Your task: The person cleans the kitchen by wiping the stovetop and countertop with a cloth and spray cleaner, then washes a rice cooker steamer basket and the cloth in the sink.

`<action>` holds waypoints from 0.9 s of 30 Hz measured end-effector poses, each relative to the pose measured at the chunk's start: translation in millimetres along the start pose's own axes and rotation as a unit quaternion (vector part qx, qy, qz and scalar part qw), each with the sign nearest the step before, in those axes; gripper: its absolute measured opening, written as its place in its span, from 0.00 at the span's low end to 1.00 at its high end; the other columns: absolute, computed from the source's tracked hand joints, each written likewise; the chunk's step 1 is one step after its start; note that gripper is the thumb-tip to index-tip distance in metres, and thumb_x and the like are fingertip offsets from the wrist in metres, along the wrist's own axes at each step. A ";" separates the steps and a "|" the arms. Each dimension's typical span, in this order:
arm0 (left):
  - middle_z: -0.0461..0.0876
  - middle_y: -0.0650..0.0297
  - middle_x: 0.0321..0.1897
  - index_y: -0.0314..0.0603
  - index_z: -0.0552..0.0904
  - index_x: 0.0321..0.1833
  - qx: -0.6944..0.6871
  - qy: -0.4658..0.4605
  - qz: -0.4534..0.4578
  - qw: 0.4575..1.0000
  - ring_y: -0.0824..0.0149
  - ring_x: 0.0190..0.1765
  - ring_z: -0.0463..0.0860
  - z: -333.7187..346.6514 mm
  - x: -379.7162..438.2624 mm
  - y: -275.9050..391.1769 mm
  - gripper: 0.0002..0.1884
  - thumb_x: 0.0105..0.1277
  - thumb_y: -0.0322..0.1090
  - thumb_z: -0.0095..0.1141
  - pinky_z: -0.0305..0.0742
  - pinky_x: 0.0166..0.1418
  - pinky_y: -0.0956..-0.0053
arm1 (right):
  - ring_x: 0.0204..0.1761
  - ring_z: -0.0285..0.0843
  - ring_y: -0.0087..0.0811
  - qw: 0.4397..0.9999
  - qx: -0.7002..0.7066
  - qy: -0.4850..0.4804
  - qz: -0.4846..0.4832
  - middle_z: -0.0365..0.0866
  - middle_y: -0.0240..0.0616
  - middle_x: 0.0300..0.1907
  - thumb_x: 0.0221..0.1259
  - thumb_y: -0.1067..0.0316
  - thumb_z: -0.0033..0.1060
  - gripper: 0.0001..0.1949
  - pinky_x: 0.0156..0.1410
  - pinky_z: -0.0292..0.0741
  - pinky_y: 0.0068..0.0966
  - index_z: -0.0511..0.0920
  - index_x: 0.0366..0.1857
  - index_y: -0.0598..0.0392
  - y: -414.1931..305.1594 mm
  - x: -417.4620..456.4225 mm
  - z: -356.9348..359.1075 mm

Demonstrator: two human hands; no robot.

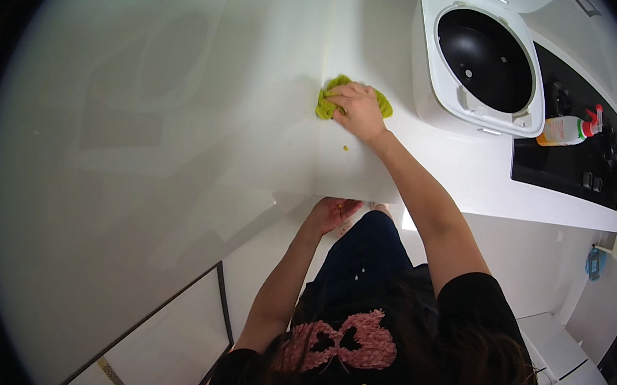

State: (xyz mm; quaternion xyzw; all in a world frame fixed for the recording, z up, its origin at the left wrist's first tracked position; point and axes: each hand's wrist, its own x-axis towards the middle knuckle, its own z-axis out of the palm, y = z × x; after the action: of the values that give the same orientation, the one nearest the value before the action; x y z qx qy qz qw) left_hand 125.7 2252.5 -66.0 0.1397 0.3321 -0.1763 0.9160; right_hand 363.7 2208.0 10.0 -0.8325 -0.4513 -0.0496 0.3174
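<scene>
My right hand (358, 109) presses a yellow-green cleaning cloth (327, 106) down on the white countertop (469, 176), against the wall side at the left. A small orange-yellow food scrap (345, 148) lies on the counter between the cloth and the front edge. Just below that edge my left hand (334, 214) is cupped with its palm turned up. A tiny orange-yellow speck shows in that palm. The left fingertips are partly hidden by the counter's edge.
A white rice cooker (425, 87) with its lid raised stands right of the cloth. Beyond it, a spray bottle with a red trigger (564, 131) lies on the black cooktop (552, 172). A glossy pale wall (184, 99) bounds the counter at the left. A dark-framed panel (164, 334) is at lower left.
</scene>
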 end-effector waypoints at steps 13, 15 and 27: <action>0.68 0.42 0.61 0.27 0.64 0.65 0.014 -0.055 -0.055 0.997 0.45 0.65 0.67 28.2 -1.8 17.7 0.30 0.72 0.50 0.38 0.66 0.69 0.56 | 0.48 0.73 0.41 0.994 0.107 0.012 0.027 0.80 0.38 0.45 0.49 0.70 0.57 0.13 0.56 0.72 0.33 0.81 0.40 0.56 14.1 -12.2 -27.9; 0.67 0.42 0.62 0.28 0.63 0.65 0.003 -0.072 -0.067 0.995 0.45 0.67 0.65 29.5 -4.4 18.5 0.31 0.72 0.51 0.36 0.64 0.70 0.56 | 0.48 0.73 0.39 0.992 0.120 -0.003 -0.027 0.80 0.38 0.44 0.49 0.69 0.59 0.13 0.56 0.71 0.32 0.81 0.40 0.56 -10.2 -26.2 -14.2; 0.71 0.67 0.61 0.57 0.67 0.64 0.093 -0.205 0.054 0.973 0.68 0.61 0.73 -38.4 19.0 3.0 0.25 0.67 0.56 0.47 0.70 0.63 0.64 | 0.46 0.74 0.38 0.970 0.230 -0.082 0.002 0.81 0.37 0.41 0.44 0.71 0.60 0.12 0.54 0.72 0.32 0.82 0.37 0.56 -95.1 -123.6 -29.1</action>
State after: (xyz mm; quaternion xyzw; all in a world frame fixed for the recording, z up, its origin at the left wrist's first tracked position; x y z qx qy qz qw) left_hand 119.1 2265.1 -106.5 0.2024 0.1114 -0.1819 0.9558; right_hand 222.5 2139.5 33.4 -0.7395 -0.4733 0.1241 0.4622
